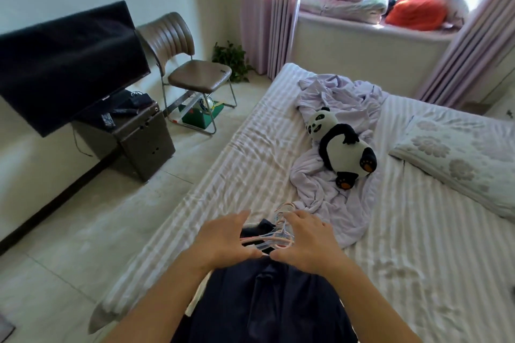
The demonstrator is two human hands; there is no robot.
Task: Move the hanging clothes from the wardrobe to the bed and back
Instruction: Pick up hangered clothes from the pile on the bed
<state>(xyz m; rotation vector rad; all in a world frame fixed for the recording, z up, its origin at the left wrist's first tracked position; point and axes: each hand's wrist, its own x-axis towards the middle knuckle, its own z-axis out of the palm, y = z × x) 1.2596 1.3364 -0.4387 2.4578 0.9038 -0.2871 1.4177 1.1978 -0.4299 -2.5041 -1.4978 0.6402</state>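
A bedroom with a striped bed [390,231] below a curtained window. Dark navy clothes [267,301] lie on the bed's near edge, their pale plastic hangers [274,238] bunched at the top. Both hands hover over the hangers — the left hand [223,239] and right hand [309,242] have fingers spread and relaxed, touching the hangers, gripping nothing firmly. Farther up the bed lie a lilac sheet [328,198] and a panda toy [341,145].
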